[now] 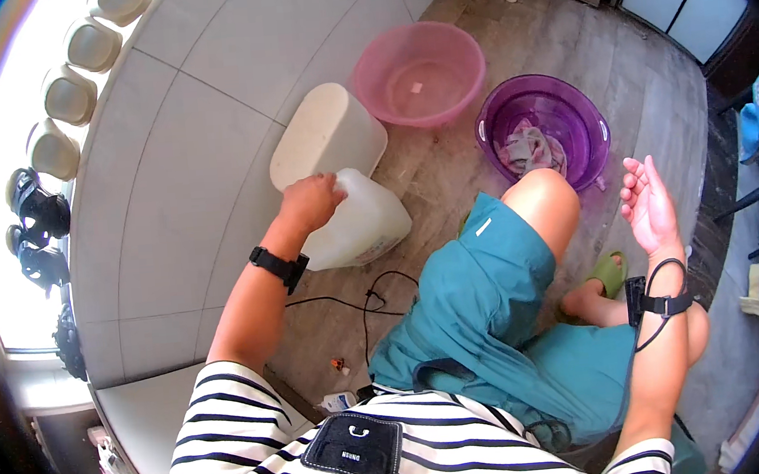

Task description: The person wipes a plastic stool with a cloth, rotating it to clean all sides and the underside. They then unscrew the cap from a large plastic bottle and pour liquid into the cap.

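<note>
My left hand point(313, 202) is closed at the top of a translucent white plastic jug point(370, 224), its fingers curled over the handle area. The grip itself is partly hidden by the back of the hand. The jug stands on the floor, close to a cream oval-topped bin point(322, 134) by the wall. Raised beside my knee, my right hand point(651, 207) holds nothing, its palm turned inward and its fingers loosely bent and apart. To its left sits a purple basin point(590, 136) with a crumpled grey-and-pink cloth point(533, 149) inside.
A pink basin point(420, 78) stands beyond the bin. A black cable point(367, 305) runs across the floor near a small white packet point(339, 401). Several beige containers and dark shoes point(39, 210) line the sill at left. Blue footwear point(755, 132) is on a rack at right.
</note>
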A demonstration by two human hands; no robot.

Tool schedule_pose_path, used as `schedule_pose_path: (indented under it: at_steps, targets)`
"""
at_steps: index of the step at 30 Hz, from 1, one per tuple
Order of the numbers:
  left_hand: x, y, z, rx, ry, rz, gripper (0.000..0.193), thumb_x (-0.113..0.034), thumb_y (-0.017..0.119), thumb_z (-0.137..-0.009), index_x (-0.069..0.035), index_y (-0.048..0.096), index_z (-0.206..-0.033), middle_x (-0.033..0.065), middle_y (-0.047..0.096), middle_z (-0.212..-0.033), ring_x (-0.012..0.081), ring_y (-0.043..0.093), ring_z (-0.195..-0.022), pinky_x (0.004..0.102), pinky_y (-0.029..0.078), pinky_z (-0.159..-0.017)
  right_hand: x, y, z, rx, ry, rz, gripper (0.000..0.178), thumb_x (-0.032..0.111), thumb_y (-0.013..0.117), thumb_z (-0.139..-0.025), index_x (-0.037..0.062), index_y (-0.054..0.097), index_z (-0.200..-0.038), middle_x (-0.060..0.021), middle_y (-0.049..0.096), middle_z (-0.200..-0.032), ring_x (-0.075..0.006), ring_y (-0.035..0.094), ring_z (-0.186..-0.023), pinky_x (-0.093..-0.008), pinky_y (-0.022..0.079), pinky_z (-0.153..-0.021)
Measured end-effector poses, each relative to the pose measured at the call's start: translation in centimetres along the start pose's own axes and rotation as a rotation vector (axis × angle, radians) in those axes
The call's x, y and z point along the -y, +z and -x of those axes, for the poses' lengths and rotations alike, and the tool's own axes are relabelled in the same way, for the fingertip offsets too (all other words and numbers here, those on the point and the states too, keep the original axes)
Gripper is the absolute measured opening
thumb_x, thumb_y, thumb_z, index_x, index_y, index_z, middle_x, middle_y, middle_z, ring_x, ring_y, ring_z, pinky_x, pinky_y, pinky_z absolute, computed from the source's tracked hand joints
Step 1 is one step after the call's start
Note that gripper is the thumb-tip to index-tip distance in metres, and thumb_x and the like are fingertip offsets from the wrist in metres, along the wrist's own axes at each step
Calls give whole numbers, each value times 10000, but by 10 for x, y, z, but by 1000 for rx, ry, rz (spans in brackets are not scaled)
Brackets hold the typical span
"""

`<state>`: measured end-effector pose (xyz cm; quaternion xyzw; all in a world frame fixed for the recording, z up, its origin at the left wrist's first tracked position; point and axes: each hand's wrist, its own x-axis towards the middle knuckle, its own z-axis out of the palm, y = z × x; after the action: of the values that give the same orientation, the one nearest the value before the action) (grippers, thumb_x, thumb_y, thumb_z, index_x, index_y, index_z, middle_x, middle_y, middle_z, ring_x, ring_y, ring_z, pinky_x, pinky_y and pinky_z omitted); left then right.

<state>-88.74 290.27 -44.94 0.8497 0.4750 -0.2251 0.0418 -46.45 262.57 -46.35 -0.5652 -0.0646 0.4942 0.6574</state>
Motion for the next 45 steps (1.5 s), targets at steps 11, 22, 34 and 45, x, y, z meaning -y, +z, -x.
schedule_pose_path:
  at_steps: [11, 22, 34, 45]
  targets:
    - [6, 18, 7, -78, 122, -41, 556, -362, 670, -795, -120, 478, -1257, 114, 561, -1150, 315, 569, -1041, 446, 491, -803, -2, 1, 1, -7, 8, 26, 392, 472, 486, -934, 115, 564, -1077, 70, 494, -764, -46, 486, -663, -196, 393, -547]
    - [10, 23, 11, -299, 228, -1, 389, -364, 603, -850, -92, 548, -1122, 119, 619, -1020, 325, 600, -962, 462, 492, -750, -5, -4, -2, 12, 16, 72, 404, 469, 463, -946, 115, 533, -1127, 73, 493, -809, -37, 474, -694, -181, 387, -579]
    - [6, 30, -1, -239, 95, 110, 332, -319, 539, -904, -26, 547, -1059, 184, 614, -913, 383, 602, -856, 472, 487, -706, -5, -16, -9, 25, 44, 90, 382, 426, 458, -962, 111, 537, -1163, 62, 499, -820, -32, 488, -699, -163, 410, -565]
    - [-15, 43, 91, -229, 452, 341, 411, -259, 622, -834, -119, 520, -1207, 153, 582, -1092, 339, 597, -957, 419, 505, -754, -13, -29, -13, -22, 72, 144, 386, 438, 433, -970, 115, 521, -1163, 66, 485, -816, -40, 470, -693, -182, 390, -568]
